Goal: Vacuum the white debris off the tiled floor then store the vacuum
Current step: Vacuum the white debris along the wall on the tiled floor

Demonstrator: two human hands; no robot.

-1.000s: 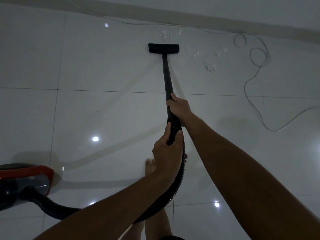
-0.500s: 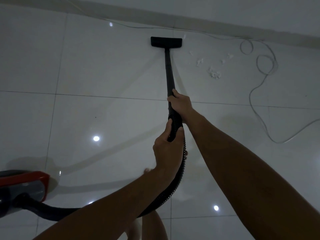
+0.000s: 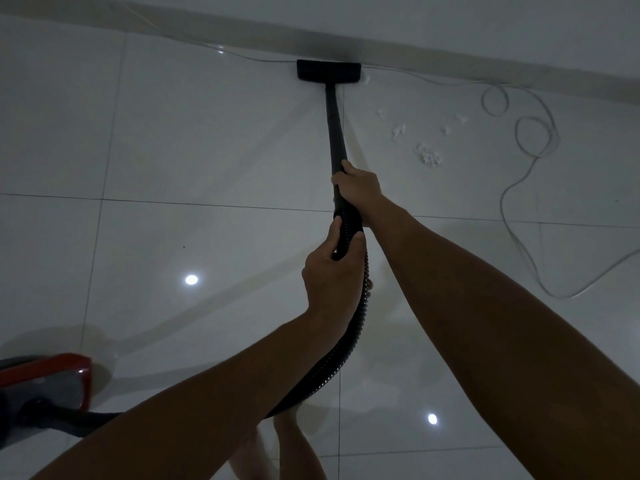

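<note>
Head view: the flat black vacuum floor nozzle [image 3: 329,71] has slid forward from mid-tile to the far edge of the glossy white tiled floor [image 3: 173,150], against the wall base. The right hand [image 3: 358,187] grips the black wand [image 3: 335,129]; the left hand [image 3: 330,271] grips the ribbed black hose [image 3: 356,327]. The scattered white debris [image 3: 429,155] lies right of the wand, untouched; the red vacuum body [image 3: 45,386] sits near the floor's near-left corner.

2 bare forearms enter from the lower edge, without sleeves, watch, bracelet or rings. The left hand [image 3: 330,271] and the right hand [image 3: 358,187] are ungloved, with short nails. Below them, part of 2 bare lower legs [image 3: 294,445] shows at the bottom centre, uncovered by any garment; no clothing is in view in this dim light.
</note>
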